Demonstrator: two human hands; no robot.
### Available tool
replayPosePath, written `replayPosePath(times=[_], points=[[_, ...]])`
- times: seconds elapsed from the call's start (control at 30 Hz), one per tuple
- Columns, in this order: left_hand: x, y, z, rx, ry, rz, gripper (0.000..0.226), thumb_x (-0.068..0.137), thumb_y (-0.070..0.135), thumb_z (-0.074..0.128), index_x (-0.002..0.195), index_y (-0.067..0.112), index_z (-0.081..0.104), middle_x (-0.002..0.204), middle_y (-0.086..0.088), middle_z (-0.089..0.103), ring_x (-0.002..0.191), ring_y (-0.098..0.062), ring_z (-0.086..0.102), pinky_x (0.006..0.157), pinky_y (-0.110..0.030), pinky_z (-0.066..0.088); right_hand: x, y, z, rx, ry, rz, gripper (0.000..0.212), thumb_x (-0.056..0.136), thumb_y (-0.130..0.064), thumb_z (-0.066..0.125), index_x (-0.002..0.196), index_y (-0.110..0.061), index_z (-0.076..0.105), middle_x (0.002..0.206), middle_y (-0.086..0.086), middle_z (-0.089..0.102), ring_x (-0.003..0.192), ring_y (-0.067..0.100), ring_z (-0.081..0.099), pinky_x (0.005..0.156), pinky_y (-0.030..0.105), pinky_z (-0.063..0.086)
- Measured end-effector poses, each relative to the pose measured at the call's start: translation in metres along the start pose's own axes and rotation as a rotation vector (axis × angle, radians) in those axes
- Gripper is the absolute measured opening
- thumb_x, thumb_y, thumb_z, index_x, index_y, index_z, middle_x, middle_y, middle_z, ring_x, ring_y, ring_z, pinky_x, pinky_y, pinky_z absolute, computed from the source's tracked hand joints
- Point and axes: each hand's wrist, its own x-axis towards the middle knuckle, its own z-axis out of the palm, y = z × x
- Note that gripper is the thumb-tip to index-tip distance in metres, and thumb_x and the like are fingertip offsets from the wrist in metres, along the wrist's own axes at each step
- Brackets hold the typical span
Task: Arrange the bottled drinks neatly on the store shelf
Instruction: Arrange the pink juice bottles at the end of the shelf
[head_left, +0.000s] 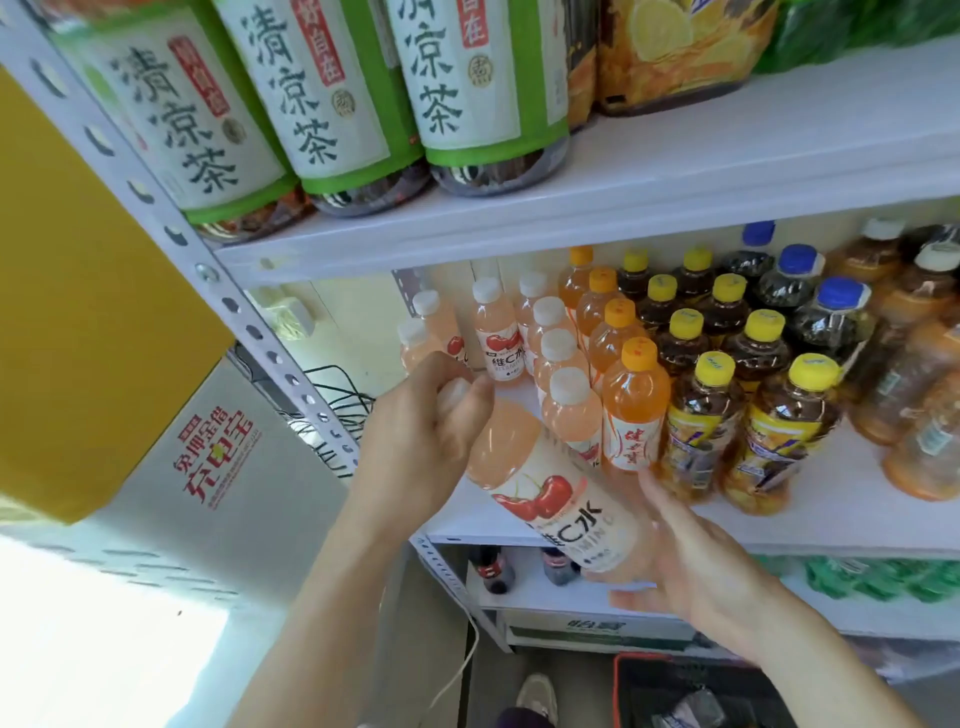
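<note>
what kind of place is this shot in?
Most likely a small shop or convenience store. Slotted metal shelves hold rows of identical bottles grouped by kind: yellow-capped tea, orange drinks, big green-label bottles above. The left hand grips a pink bottle; the right hand supports it.

Bottle (550, 493) in front of rows (675, 364) on shelf (857, 525)

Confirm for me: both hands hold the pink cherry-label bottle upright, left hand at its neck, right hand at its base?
Not upright. The head view shows the pink cherry-label bottle tilted, neck toward the upper left. The rest stands: the left hand grips its neck, and the right hand supports its base.
</note>
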Motion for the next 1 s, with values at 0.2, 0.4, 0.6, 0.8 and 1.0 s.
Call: replayPosePath(times=[0.2,0.4,0.6,0.8,1.0], points=[[-0.007,0.013,0.001,-0.24,-0.016,-0.073,0.025,0.089,0.047,0.05,0.089,0.024,0.062,0.066,0.006,0.059,0.06,-0.012,0.052,0.056,-0.029,0.042,-0.022,0.002,-0.003,0.208,-0.219,-0.019,0.061,0.079,-0.061,0.064,0.119,-0.015,0.068,0.097,0.028,0.065,0.06,0.033,0.064,0.037,0.028,0.048],[-0.002,0.009,-0.006,-0.098,-0.103,-0.222,0.072,0.082,0.075,0.036,0.091,0.009,0.063,0.079,-0.019,0.065,0.071,-0.033,0.06,0.068,-0.047,0.05,-0.041,-0.004,0.001,0.036,-0.141,-0.381,0.067,0.06,-0.055,0.087,0.115,-0.02,0.07,0.105,0.017,0.07,0.075,0.03,0.068,0.051,0.032,0.054],[-0.008,0.003,-0.007,-0.283,-0.155,-0.209,0.057,0.087,0.059,0.049,0.089,0.002,0.059,0.068,-0.01,0.05,0.062,-0.021,0.043,0.061,-0.04,0.035,-0.042,-0.001,-0.005,0.07,-0.07,-0.469,0.057,0.064,-0.023,0.081,0.119,-0.024,0.067,0.123,0.01,0.068,0.111,0.03,0.066,0.08,0.038,0.059],[-0.012,0.008,-0.005,-0.366,-0.018,-0.049,0.033,0.094,0.04,0.047,0.084,0.01,0.057,0.062,0.006,0.047,0.058,-0.012,0.042,0.057,-0.03,0.034,-0.05,-0.014,-0.002,0.223,-0.182,-0.286,0.047,0.089,-0.052,0.059,0.122,-0.019,0.068,0.114,0.019,0.07,0.081,0.032,0.071,0.057,0.031,0.059],[-0.009,0.01,-0.003,-0.49,-0.042,-0.134,0.024,0.091,0.036,0.043,0.085,0.019,0.059,0.063,0.008,0.049,0.057,-0.01,0.042,0.054,-0.025,0.033,-0.053,-0.017,0.0,0.124,-0.12,-0.383,0.045,0.086,-0.046,0.064,0.116,-0.014,0.069,0.1,0.02,0.07,0.064,0.027,0.065,0.047,0.027,0.054]])
